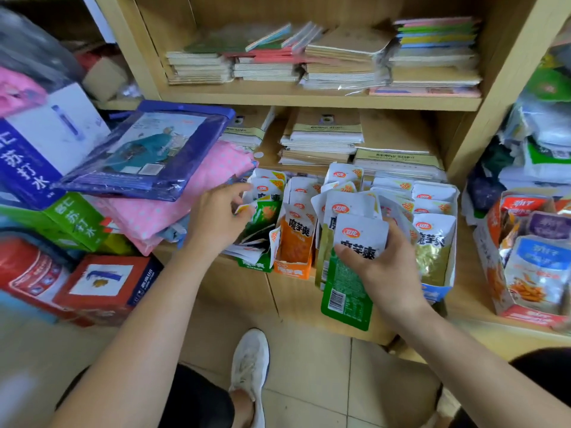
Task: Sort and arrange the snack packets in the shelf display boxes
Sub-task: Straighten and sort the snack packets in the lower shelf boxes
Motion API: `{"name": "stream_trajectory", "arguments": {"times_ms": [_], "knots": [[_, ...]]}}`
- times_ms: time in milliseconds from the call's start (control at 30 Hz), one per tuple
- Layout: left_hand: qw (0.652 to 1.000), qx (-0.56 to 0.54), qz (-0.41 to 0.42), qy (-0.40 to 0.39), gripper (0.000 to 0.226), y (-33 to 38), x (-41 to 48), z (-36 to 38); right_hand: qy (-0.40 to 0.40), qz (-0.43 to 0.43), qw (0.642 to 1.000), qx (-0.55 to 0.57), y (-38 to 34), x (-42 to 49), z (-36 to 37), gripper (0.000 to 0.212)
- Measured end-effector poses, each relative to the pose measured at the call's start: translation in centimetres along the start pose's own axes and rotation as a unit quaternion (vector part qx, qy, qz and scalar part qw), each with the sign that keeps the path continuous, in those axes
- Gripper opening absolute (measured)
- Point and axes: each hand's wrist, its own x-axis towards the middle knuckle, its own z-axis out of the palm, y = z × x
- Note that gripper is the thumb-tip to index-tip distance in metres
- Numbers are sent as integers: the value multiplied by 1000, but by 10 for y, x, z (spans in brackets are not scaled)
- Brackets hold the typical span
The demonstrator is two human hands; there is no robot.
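Observation:
Several open display boxes stand side by side on a low wooden shelf: a green box [254, 264], an orange box [292, 270] and a blue-fronted box [438, 290], each with white-topped snack packets standing in it. My right hand [383, 261] grips a bunch of green packets [346, 291], with a white-topped one at the front, just in front of the boxes. My left hand [216, 220] reaches into the green box and pinches the top of a green packet [262, 213] there.
Stacks of notebooks [321, 140] lie behind the boxes and on the shelf above. Pink cloth and a blue plastic-wrapped pack [148, 152] pile up at the left over drink cartons. Another snack box [531, 257] stands at the right. My shoe [250, 369] rests on the tiled floor.

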Motion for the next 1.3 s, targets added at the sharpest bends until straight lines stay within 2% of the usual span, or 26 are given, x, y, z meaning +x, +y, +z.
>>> {"name": "stream_trajectory", "arguments": {"times_ms": [100, 200, 300, 400, 467, 533, 600, 700, 767, 800, 867, 967, 1067, 1133, 1233, 1300], "knots": [[992, -35, 3, -121, 17, -6, -9, -2, 1, 5, 1000, -4, 2, 4, 4, 39], [985, -53, -11, -165, 9, -7, -11, -6, -1, 7, 1000, -5, 2, 7, 8, 39], [984, -68, -22, -166, 43, -7, -8, -10, 3, 9, 1000, -8, 2, 12, 11, 40], [989, -76, -8, -126, 74, -2, -4, -10, 3, 19, 1000, 6, 3, 17, 12, 39], [989, -104, 18, -101, 74, 10, -6, -12, -2, 35, 999, 33, 3, 18, 12, 38], [986, -128, 68, -78, 63, 28, -16, -15, -13, 55, 996, 70, 3, 19, 13, 40], [982, -139, 92, -93, 65, 48, -33, -17, -28, 70, 990, 116, 3, 18, 15, 45], [977, -121, 81, -157, 98, 77, -58, -10, -47, 86, 980, 173, 2, 15, 18, 52], [977, -128, 66, -159, 111, 88, -68, 3, -50, 100, 972, 206, 1, 12, 20, 48], [978, -139, 62, -143, 109, 91, -69, 10, -50, 108, 969, 217, 1, 11, 20, 46], [975, -188, 48, -111, 90, 92, -69, 19, -54, 126, 965, 225, -1, 10, 19, 43], [952, -295, -27, -75, 61, 81, -64, 21, -69, 144, 961, 224, -1, 11, 16, 47], [945, -320, -62, -8, 33, 72, -57, 13, -68, 146, 965, 206, -1, 13, 14, 45], [916, -389, -77, 58, 17, 72, -51, 0, -61, 153, 965, 204, -1, 14, 13, 41], [868, -446, -96, 195, 16, 54, -35, -19, -43, 153, 969, 187, -1, 16, 12, 38], [852, -455, -123, 227, 14, 34, -20, -24, -38, 144, 974, 171, -1, 16, 13, 38]]}}
